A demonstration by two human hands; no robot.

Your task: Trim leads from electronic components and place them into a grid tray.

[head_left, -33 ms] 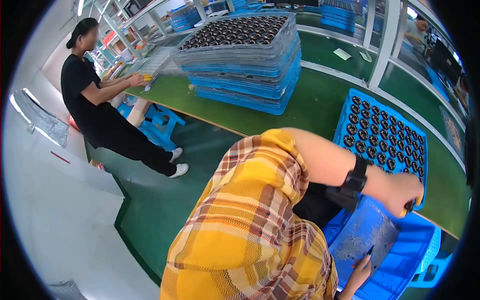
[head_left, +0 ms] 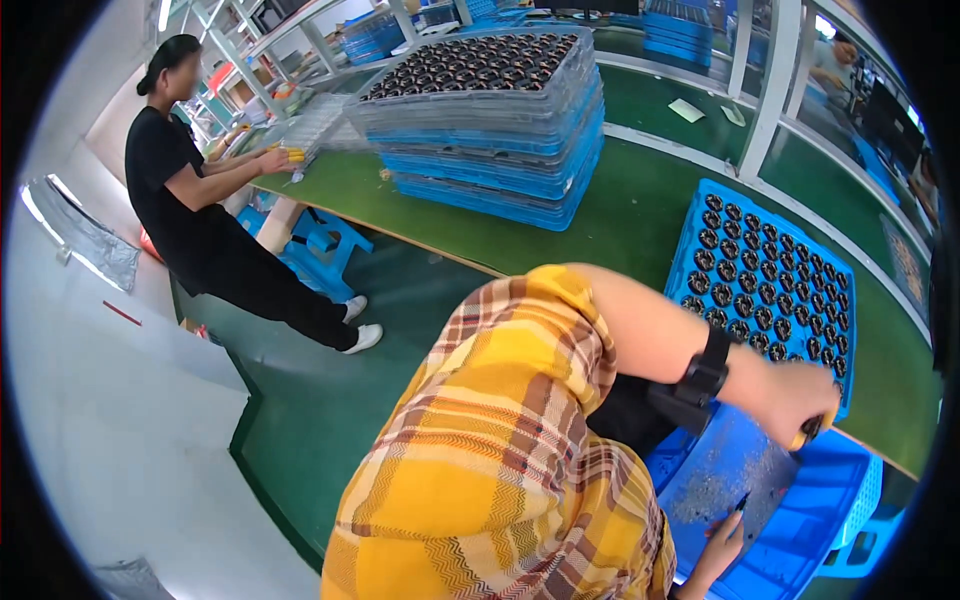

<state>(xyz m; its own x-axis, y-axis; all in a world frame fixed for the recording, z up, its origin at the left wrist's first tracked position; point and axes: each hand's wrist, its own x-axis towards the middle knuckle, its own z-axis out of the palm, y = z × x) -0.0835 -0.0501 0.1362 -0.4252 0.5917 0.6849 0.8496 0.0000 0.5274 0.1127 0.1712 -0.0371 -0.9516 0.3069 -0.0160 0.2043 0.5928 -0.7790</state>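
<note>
My left hand [head_left: 797,395], with a black band on the wrist, is closed around a small black round part [head_left: 811,426]. Yellow covers show on its fingertips. It hovers at the near edge of a blue tray [head_left: 692,215] filled with rows of black round parts [head_left: 746,282]. Below it, my right hand [head_left: 722,550] is closed on a slim dark tool [head_left: 741,503] whose kind I cannot make out. That hand lies over a blue sheet [head_left: 728,450] scattered with small bits, which rests in a blue bin [head_left: 830,500].
Stacked blue and clear trays [head_left: 490,150] of similar parts stand on the green table [head_left: 640,180]. A person in black [head_left: 190,200] works at its far left, near a blue stool [head_left: 335,250]. A metal frame post [head_left: 770,110] rises behind the tray.
My left hand has shifted slightly left and down, away from the tray's corner, with the black round part in its fingers. My right hand stays in nearly the same place.
</note>
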